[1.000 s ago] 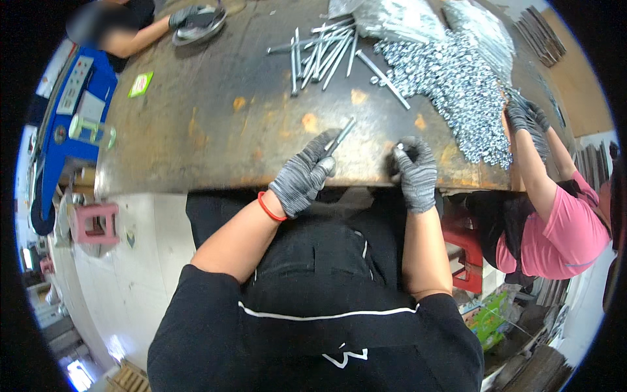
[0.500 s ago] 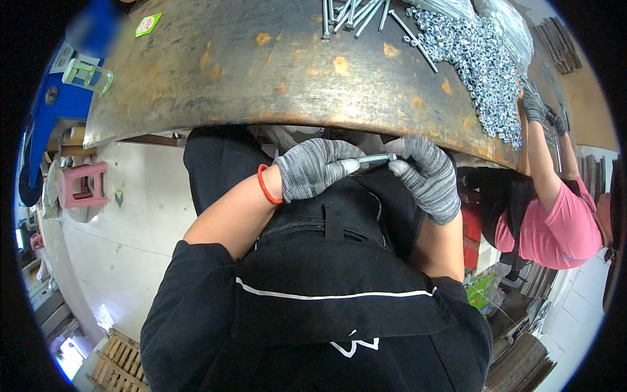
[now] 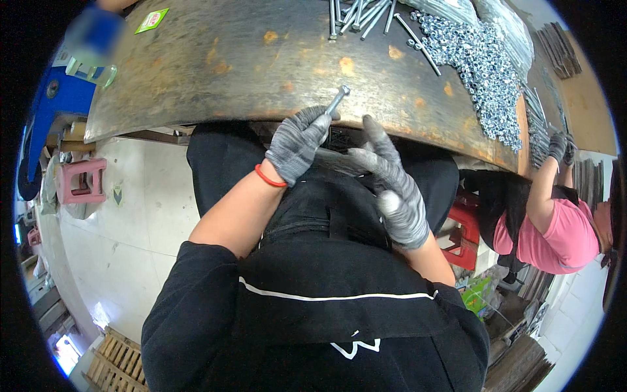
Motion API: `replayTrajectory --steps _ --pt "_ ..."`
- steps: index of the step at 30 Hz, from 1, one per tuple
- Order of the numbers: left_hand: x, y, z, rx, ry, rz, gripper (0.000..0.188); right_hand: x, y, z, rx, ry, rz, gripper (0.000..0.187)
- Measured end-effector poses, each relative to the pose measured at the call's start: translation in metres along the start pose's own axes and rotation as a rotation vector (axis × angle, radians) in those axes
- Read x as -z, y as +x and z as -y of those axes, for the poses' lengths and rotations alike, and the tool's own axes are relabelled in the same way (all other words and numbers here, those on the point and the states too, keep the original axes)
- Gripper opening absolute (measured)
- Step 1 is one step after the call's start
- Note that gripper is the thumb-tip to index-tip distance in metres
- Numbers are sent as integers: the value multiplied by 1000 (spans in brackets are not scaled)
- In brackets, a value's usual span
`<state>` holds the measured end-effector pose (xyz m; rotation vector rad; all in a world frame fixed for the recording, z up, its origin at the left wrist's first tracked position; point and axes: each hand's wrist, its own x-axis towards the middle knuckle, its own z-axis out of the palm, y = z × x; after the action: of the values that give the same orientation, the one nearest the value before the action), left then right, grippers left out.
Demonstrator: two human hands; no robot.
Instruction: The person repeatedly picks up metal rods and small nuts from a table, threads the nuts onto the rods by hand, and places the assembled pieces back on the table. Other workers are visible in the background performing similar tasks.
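Note:
My left hand (image 3: 297,145), in a grey knit glove, is closed around a silver bolt (image 3: 337,102). The bolt tilts up and away, its head at the top, and its lower end is hidden in the glove. Gloved too, my right hand (image 3: 395,183) is open and holds nothing, its fingers spread just right of the left hand and slightly blurred. Both hands are over my lap at the near edge of the worn metal-topped table (image 3: 235,81). Several long bolts (image 3: 373,14) lie at the table's far side, and one single bolt (image 3: 419,46) is beside a heap of nuts (image 3: 493,98).
Clear plastic bags (image 3: 506,29) lie behind the nuts. At the right, a person in a pink shirt (image 3: 555,238) works with gloved hands (image 3: 562,147) near more bolts. A red stool (image 3: 467,238) stands beside my leg, a pink stool (image 3: 83,181) on the left floor.
My right hand has let go of the bolt and opened, moving down and nearer to me. The left hand has turned and raised the bolt toward the table. The co-worker's hands have shifted nearer.

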<state>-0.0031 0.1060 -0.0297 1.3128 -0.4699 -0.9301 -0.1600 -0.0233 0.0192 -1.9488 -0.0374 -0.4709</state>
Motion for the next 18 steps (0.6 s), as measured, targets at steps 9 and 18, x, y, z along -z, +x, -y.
replayTrajectory --steps 9,18 --pt "-13 4 35 -98 644 461 28 13 -20 -40 -438 -181 -147 12" --pt "2 115 177 69 1357 376 59 65 -6 -64 -547 -461 -411 37"
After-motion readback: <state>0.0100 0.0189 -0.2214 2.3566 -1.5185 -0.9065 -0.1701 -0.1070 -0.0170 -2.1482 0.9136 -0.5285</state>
